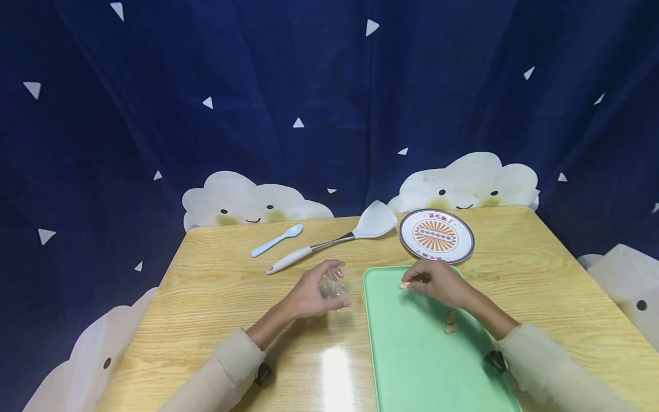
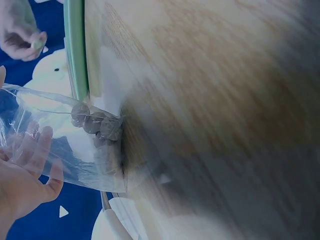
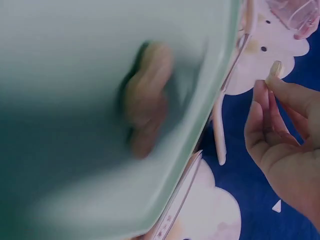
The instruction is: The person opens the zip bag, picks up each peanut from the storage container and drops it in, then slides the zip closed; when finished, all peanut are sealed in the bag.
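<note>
My left hand (image 1: 309,294) holds a clear plastic bag (image 1: 334,286) above the table, left of the green tray (image 1: 417,355). Several brown, rounded pieces, like peanuts in their shells (image 2: 94,122), lie at the bottom of the bag in the left wrist view. Over the tray's far part, my right hand (image 1: 440,283) pinches a small pale peanut (image 1: 404,285) between thumb and fingertips. A few more peanuts (image 1: 451,322) lie together on the tray beneath the right forearm; they look blurred in the right wrist view.
Behind the tray lies a round patterned plate (image 1: 436,234). A white spatula (image 1: 376,220) with a long handle and a light blue spoon (image 1: 278,239) rest along the back of the wooden table (image 1: 216,286). A dark blue curtain (image 1: 329,86) hangs behind.
</note>
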A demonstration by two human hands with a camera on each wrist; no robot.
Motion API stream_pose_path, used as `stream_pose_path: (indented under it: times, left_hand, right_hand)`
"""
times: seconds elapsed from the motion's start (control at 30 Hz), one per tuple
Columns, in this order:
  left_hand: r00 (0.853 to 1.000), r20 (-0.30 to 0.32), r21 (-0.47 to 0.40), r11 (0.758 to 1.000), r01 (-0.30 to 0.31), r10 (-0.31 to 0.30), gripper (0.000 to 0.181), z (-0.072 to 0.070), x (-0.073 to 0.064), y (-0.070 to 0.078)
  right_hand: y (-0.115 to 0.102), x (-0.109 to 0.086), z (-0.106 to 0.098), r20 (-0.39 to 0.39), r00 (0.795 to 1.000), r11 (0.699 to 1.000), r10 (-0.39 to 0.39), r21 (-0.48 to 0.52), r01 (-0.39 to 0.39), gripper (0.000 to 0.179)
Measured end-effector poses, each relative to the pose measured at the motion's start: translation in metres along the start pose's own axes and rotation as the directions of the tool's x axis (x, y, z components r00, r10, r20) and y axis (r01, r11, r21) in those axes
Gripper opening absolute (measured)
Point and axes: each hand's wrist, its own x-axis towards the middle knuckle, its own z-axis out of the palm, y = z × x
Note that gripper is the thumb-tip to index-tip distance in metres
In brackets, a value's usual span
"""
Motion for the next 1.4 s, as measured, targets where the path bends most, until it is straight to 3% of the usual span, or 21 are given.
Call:
stream_pose_path:
  times: [0.17,0.4,0.6,0.93,1.13,1.4]
  left_hand:
    - [1.0,-0.001,-0.01,1.0,-0.003,0.003,0.08,0.0,0.0,0.0]
    - [1.0,-0.001,-0.027,1.0,0.0,0.0,0.079,0.001,0.0,0.0]
    - [1.0,0.002,-0.025,1.0,-0.017,0.017,0.079,0.0,0.001,-0.001]
    - [0.999,-0.003,-0.007,0.999,-0.032,0.032,0.079,0.001,0.001,-0.001]
    - [0.999,-0.001,-0.015,0.999,-0.043,0.043,0.079,0.0,0.002,-0.001]
    - [1.0,0.0,-0.012,1.0,-0.018,0.018,0.077,-0.002,0.001,-0.001]
  right_hand:
    - [-0.015,0.01,0.006,-0.075,0.997,0.998,-0.033,0.053,0.037,0.011]
    - [-0.041,0.028,0.017,-0.085,0.996,0.992,-0.004,0.122,0.014,0.009]
    - [-0.063,0.044,0.034,-0.074,0.996,0.983,-0.045,0.174,0.058,0.009]
    - [-0.086,0.061,0.054,-0.09,0.989,0.983,-0.117,0.133,0.128,0.009]
    - [-0.089,0.061,0.053,-0.078,0.984,0.975,-0.162,0.142,0.172,0.012]
    - [-0.063,0.044,0.033,-0.117,0.99,0.989,-0.076,0.117,0.089,0.011]
